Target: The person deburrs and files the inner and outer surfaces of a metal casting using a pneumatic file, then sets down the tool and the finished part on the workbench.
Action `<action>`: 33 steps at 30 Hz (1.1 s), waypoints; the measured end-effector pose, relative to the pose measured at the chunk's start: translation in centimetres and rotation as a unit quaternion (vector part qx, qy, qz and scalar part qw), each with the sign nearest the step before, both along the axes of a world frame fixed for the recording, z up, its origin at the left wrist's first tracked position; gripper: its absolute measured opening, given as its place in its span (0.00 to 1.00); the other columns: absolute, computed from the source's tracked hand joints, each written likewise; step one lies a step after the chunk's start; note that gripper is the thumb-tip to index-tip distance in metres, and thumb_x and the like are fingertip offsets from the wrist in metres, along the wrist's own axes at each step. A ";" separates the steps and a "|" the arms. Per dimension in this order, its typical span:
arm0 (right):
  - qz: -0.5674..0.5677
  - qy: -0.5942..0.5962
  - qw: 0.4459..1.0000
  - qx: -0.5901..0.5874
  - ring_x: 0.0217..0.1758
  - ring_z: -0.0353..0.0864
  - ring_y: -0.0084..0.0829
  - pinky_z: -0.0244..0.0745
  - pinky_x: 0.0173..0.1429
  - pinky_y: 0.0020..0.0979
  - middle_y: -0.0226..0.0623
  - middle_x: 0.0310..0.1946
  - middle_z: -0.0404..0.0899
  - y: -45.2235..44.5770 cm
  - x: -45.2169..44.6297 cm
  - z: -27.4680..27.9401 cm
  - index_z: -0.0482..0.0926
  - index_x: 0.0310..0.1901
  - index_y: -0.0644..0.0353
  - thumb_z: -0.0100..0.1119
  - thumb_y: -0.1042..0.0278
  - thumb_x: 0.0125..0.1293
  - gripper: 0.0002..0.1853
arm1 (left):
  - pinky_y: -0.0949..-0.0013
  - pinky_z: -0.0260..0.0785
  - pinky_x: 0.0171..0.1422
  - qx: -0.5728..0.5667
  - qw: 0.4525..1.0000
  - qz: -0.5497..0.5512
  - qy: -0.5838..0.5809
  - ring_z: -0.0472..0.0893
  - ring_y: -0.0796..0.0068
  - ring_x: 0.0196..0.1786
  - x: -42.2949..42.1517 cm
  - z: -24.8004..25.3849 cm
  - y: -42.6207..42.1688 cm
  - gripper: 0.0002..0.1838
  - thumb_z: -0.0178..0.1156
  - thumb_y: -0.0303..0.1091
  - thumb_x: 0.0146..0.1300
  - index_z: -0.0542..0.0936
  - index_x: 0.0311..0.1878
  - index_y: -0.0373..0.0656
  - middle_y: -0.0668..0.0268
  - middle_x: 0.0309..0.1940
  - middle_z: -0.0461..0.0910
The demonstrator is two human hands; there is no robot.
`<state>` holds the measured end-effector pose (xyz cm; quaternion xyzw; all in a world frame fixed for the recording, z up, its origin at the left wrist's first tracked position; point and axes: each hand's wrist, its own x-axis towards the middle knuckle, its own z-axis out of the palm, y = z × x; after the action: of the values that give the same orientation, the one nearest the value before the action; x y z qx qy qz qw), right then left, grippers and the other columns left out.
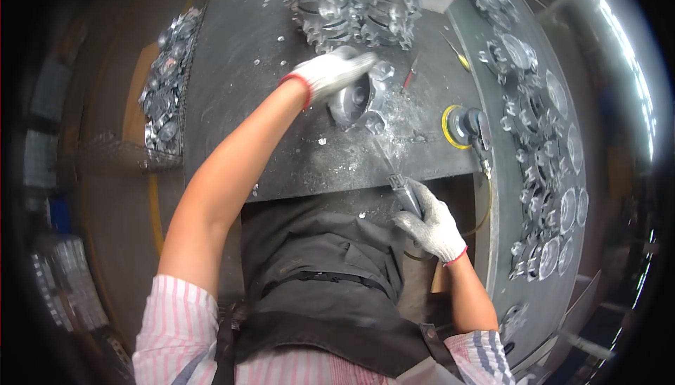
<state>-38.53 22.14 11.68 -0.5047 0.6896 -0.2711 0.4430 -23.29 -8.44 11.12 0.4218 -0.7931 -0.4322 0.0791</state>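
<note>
In a white glove with a red cuff, my left hand is at the upper edge of a silvery metal casting. The fingers are slightly blurred and seem to hold the part tilted on the dark worktable. The casting has a round hollow and lobed ends. My right hand, also gloved, is closed round the grey handle of a file. Its long thin metal blade points up at the casting's lower side, and whether the tip touches cannot be made out. Pale shavings lie around the part.
Stacked castings stand at the table's far side. A round sander with a yellow rim and hose lies right, near a red-handled tool and a yellow-handled tool. More castings line the right-hand surface; others fill a wire basket at left.
</note>
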 end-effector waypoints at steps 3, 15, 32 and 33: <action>-0.065 -0.037 0.997 0.000 0.59 0.84 0.35 0.76 0.63 0.34 0.46 0.58 0.84 1.8 0.2 -1.4 0.69 0.71 0.63 0.72 0.61 0.66 0.36 | 0.59 0.71 0.69 -0.016 0.995 0.047 -0.083 0.80 0.59 0.66 2.9 3.2 1.6 0.38 0.64 0.67 0.62 0.82 0.61 0.42 0.49 0.67 0.77; -0.181 -0.089 0.979 0.037 0.45 0.82 0.25 0.79 0.50 0.30 0.42 0.53 0.84 2.2 2.3 -2.0 0.68 0.72 0.62 0.71 0.52 0.67 0.38 | 0.66 0.74 0.65 -0.087 0.950 0.186 0.234 0.81 0.67 0.60 9.2 -4.4 5.4 0.36 0.55 0.17 0.64 0.62 0.76 0.43 0.61 0.58 0.81; -0.050 -0.214 0.952 0.214 0.48 0.82 0.27 0.79 0.47 0.29 0.42 0.56 0.84 -2.3 5.6 2.6 0.66 0.75 0.61 0.64 0.37 0.68 0.44 | 0.62 0.70 0.70 -0.162 0.906 0.306 0.244 0.78 0.63 0.64 13.4 -4.2 14.2 0.32 0.60 0.11 0.58 0.76 0.68 0.40 0.59 0.58 0.78; -0.042 -0.190 0.959 0.207 0.49 0.82 0.28 0.79 0.49 0.30 0.43 0.56 0.83 -2.4 5.6 2.6 0.66 0.75 0.62 0.63 0.37 0.69 0.43 | 0.62 0.71 0.70 -0.179 0.913 0.292 0.222 0.77 0.64 0.65 13.5 -4.1 14.4 0.31 0.60 0.12 0.60 0.75 0.68 0.39 0.59 0.61 0.77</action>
<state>-32.95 19.70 14.28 -0.3118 0.6545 -0.2313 0.6487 -9.75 5.95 7.04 0.5067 -0.6602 -0.3234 0.4503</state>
